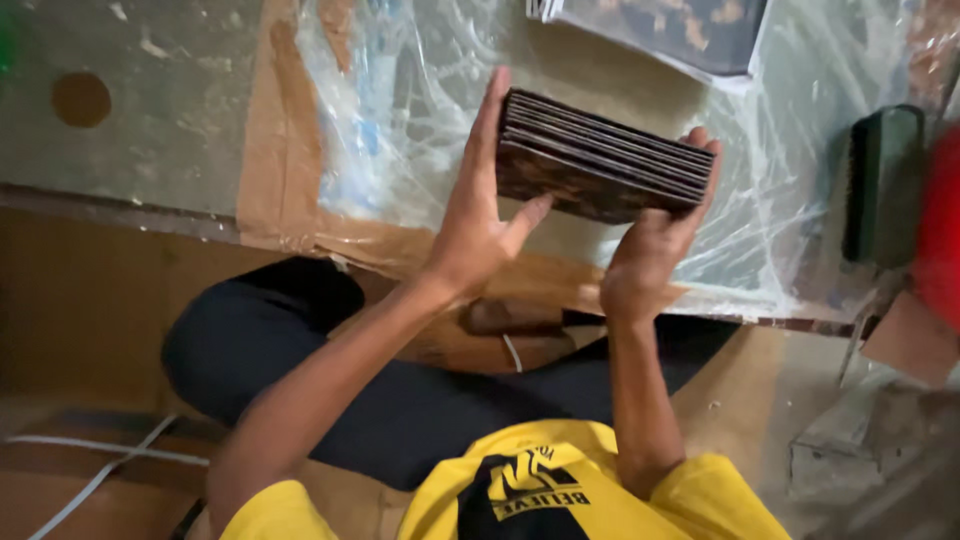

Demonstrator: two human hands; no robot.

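A stack of several thin dark brown patterned tiles [598, 160] is held between both hands above a surface wrapped in clear plastic sheet [420, 110]. My left hand [478, 205] presses flat against the stack's left end, thumb under its lower edge. My right hand [655, 240] cups the stack's right end from below, fingertips curling over the far corner. The stack is tilted, its edges facing me.
Brown cardboard [275, 130] lies under the plastic. Another dark patterned panel [690, 30] rests at the top. A dark green brush-like block [885, 185] and a red object [940, 225] sit at the right. My dark trousers [330, 360] and white straps [90, 465] are below.
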